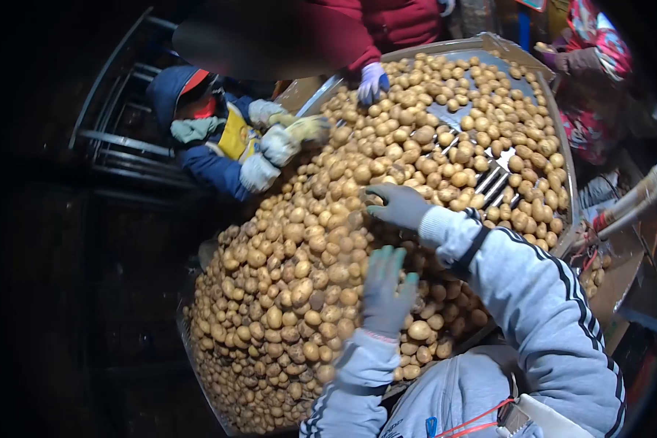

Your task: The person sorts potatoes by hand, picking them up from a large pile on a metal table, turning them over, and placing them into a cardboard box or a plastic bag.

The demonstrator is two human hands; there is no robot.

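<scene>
My two gloved hands are over a broad heap of potatoes point(299, 292) spread across the bench point(515, 77). My left hand point(389, 290) is released: its green fingertips point up and apart, the palm side is down, and I see nothing clasped in it. Potatoes lie on both sides of this grip, with the thick of the heap to the picture's left of it and a few larger, pale ones just beside my wrist.

My right hand point(398, 206) reaches in from the picture's right, above the left one, the two hands apart. Its thumb and fingers are parted, and one potato point(370, 197) shows right at the fingertips; I cannot tell whether this grip has closed on it or only touches it. More potatoes lie beyond these fingertips and along the back of the hand, while those under my forearm are in shadow.

Past my right hand the layer thins, and some dark slots point(493, 184) show between the potatoes. Across from me, a person in a blue hooded jacket point(215, 164) has pale gloves point(305, 131) at the heap's edge. Another person's purple-and-white glove point(373, 83) rests on the potatoes near the top, below a dark red sleeve point(354, 40).
</scene>
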